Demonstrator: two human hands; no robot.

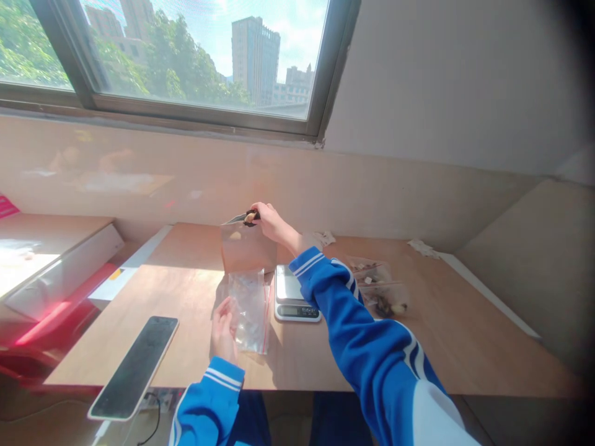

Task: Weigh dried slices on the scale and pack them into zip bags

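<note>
My right hand [269, 222] reaches over the top of an upright brown box [248, 248]. Its fingers are closed on a dark, pale-patched piece [251, 217] that resembles dried mushroom. Below the box lies a clear zip bag [251, 313] with a red seal line, flat and with nothing visible inside. My left hand [225, 325] is at this bag's left edge, fingers bent and apparently pinching it. A digital kitchen scale [297, 313] with a metal plate stands right of the bag, partly covered by my right sleeve.
Right of my forearm, filled zip bags [388, 300] hold dark and pale pieces. A phone [134, 368] with a cable lies at the table's [186, 272] front left edge. Crumpled white scraps [423, 249] lie at the back right. The wall [395, 192] and window stand behind.
</note>
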